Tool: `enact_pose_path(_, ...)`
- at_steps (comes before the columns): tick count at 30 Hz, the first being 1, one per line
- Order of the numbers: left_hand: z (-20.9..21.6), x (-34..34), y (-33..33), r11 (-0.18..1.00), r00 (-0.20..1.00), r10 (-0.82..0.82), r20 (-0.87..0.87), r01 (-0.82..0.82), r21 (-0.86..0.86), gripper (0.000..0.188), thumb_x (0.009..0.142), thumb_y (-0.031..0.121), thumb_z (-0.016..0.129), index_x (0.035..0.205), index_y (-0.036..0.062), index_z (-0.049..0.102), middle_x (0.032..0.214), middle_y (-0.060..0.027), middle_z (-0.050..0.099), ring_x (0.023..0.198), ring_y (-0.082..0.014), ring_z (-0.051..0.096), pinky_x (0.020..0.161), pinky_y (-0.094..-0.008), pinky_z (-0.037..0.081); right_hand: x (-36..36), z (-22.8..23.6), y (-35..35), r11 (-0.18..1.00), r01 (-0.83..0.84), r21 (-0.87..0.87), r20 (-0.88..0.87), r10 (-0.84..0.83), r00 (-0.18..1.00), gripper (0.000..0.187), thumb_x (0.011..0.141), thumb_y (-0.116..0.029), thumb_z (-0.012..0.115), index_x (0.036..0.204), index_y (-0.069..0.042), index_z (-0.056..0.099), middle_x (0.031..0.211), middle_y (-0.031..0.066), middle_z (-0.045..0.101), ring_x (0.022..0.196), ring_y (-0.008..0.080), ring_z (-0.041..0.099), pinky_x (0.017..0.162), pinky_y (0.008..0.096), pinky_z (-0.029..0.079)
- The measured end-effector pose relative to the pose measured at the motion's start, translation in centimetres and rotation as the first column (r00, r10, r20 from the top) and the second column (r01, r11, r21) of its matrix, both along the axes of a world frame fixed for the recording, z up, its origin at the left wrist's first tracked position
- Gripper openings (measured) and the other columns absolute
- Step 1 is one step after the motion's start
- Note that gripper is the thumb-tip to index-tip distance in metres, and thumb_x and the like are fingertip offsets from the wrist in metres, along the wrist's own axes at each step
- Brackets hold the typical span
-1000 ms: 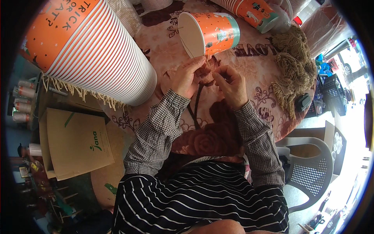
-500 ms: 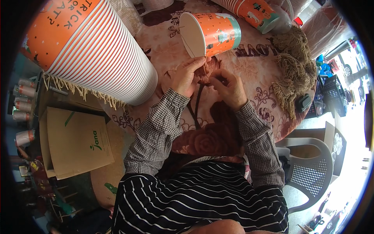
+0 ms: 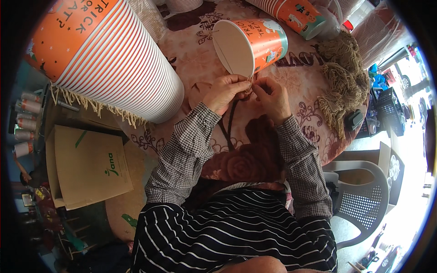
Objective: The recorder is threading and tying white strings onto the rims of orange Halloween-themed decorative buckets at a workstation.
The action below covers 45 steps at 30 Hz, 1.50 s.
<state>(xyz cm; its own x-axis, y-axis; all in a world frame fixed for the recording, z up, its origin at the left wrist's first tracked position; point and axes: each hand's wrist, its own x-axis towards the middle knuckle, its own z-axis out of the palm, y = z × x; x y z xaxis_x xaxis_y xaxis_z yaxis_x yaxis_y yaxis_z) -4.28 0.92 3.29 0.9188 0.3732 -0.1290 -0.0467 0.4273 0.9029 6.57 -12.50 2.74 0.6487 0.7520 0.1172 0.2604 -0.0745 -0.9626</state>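
An orange and teal paper bucket (image 3: 269,51) lies on its side on the table, its white open mouth turned left and toward me. A thin pale strand shows at its mouth and runs down by the near rim to my fingers. My left hand (image 3: 225,94) is closed in a pinch on this strand just under the rim. Close beside it, my right hand (image 3: 274,99) has thumb and forefinger pressed together at the same spot. The strand's end is hidden among the fingertips.
A tall stack of nested orange paper buckets (image 3: 125,68) lies at the left, another stack (image 3: 291,16) at the far right. Knotted beige fringe (image 3: 341,82) lies on the patterned tablecloth (image 3: 191,59). Beside the table are a cardboard box (image 3: 93,166) and a plastic chair (image 3: 364,195).
The bucket has shifted slightly right and toward me and rolled a little. My hands have come closer together under its rim. At the far left, a person's arm now shows by the small bucket stacks.
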Motion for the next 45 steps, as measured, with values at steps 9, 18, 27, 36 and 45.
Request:
enact_pose_path(9,-0.9,-0.1,-0.2,0.982,0.998,-0.011,-0.058,0.022,0.19,0.012,0.085,0.009,0.067,0.088,-0.0021,0.061,0.078,-0.0084,0.066,0.066,-0.011,0.059,0.057,-0.0226,0.048,-0.2,-0.5,0.2,0.999,0.007,0.041,0.113,-0.012,0.993,0.014,0.084,-0.01,0.062,0.092,0.001,0.063,0.073,0.0073,0.065,0.067,0.0115,0.062,0.06,0.0265,0.049)
enact_pose_path(18,-0.6,-0.3,0.0,0.962,0.992,-0.011,-0.125,0.045,0.269,0.014,0.086,0.011,0.067,0.089,-0.0031,0.066,0.08,-0.0062,0.067,0.06,-0.0097,0.059,0.052,-0.0216,0.048,-0.3,-0.6,0.7,0.997,0.036,0.067,0.092,-0.042,0.995,0.015,0.083,-0.009,0.062,0.094,0.001,0.063,0.076,0.0076,0.065,0.067,0.0117,0.062,0.061,0.0268,0.049)
enact_pose_path(27,-0.1,-1.6,0.5,0.361,0.911,0.412,-0.009,-0.154,0.92,0.019,0.08,0.012,0.066,0.091,-0.003,0.062,0.073,-0.0117,0.066,0.067,-0.0178,0.064,0.06,-0.0296,0.05,-2.2,3.1,0.3,0.961,0.011,0.277,0.626,-0.189,0.756,0.014,0.085,-0.003,0.061,0.098,-0.003,0.066,0.092,0.0085,0.066,0.072,0.0167,0.063,0.064,0.0282,0.052)
enact_pose_path(36,1.1,-1.7,0.7,0.34,0.84,0.543,0.002,-0.222,0.914,0.015,0.077,0.012,0.064,0.083,-0.0003,0.058,0.079,-0.0174,0.064,0.075,-0.0309,0.065,0.066,-0.0367,0.051,-3.1,4.7,2.3,0.995,-0.094,0.034,0.933,0.003,0.361,0.043,0.071,-0.011,0.067,0.113,-0.008,0.058,0.118,0.0027,0.054,0.092,0.0188,0.061,0.065,0.0299,0.054)
enact_pose_path(45,1.2,-1.4,0.8,0.413,0.83,0.53,0.172,-0.43,0.803,0.019,0.08,0.009,0.068,0.094,-0.0006,0.06,0.082,-0.0115,0.066,0.076,-0.019,0.065,0.066,-0.0293,0.051,-0.8,4.7,3.0,0.999,0.015,-0.046,0.942,0.038,0.334,0.029,0.077,-0.006,0.056,0.105,-0.006,0.06,0.1,0.0056,0.051,0.091,0.0221,0.057,0.07,0.0342,0.052)
